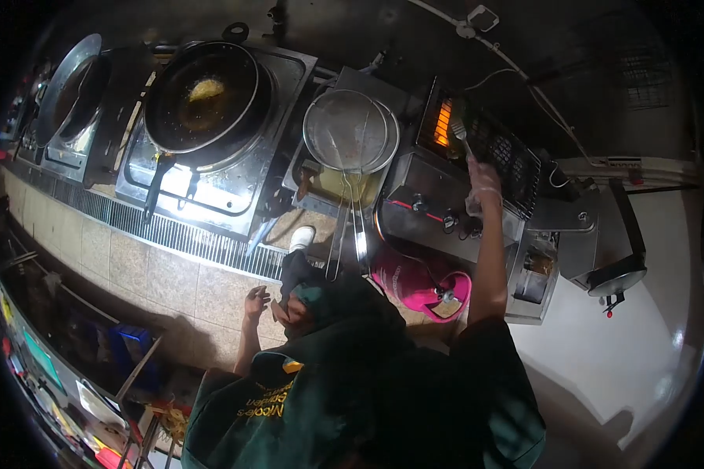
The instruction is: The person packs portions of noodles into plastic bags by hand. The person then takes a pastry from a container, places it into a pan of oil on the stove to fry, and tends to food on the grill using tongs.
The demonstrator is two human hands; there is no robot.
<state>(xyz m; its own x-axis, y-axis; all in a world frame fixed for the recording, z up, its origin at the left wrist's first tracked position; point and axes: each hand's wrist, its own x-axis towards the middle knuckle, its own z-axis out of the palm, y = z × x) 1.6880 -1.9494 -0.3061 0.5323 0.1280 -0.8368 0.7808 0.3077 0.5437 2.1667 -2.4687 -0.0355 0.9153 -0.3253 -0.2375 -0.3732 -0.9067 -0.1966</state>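
My right hand (485,187), in a clear plastic glove, is closed round the handle of a metal fork (459,131). Its tines reach over the grill (501,148), beside a glowing orange burner (443,123). Something dark lies near the tines, too dim to name. My left hand (256,301) hangs low over the floor, bare and empty, its fingers loosely bent and apart. Further left on the stove, a black pan (160,117) holds oil with a yellow piece of food (206,91) in it.
Wire strainers (350,129) rest over a fryer (332,187) between stove and grill. A pink gas cylinder (403,279) stands below the grill. Another large pan (70,94) is at far left. A cluttered counter (43,363) runs along the lower left.
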